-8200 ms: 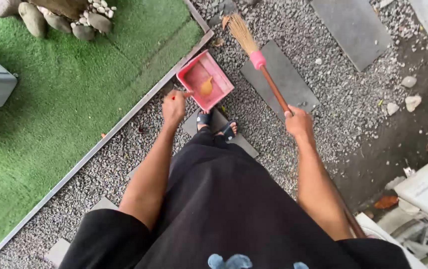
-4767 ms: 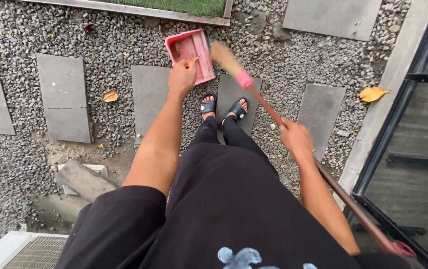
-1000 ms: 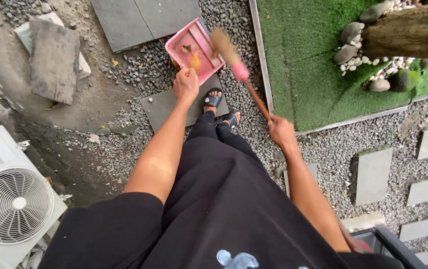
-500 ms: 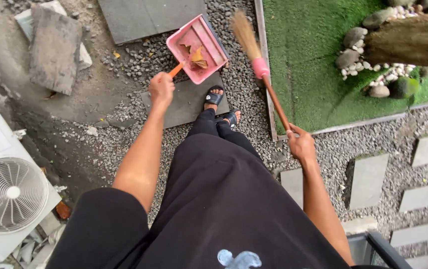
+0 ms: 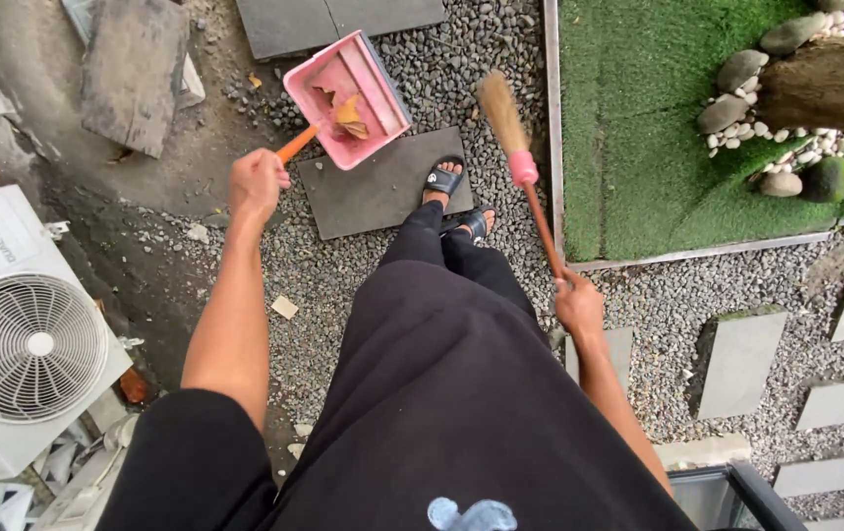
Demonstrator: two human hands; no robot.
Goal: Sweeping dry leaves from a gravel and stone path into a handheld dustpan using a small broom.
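Observation:
My left hand grips the orange handle of a pink dustpan, held out in front over a dark paving slab. Dry brown leaves lie inside the pan. My right hand is closed around the reddish stick of a straw broom, whose bristles point away from me over the gravel. A pink collar joins stick and bristles. My feet in black sandals stand on the slab's edge.
A white outdoor fan unit stands at the left. A green turf patch with a metal border, stones and a tree trunk lies at the right. Grey slabs are set in gravel. A worn plank lies top left.
Over the last second my hands moved apart: the dustpan swung left with my left hand, and the broom lifted off the pan and shifted right toward the turf edge.

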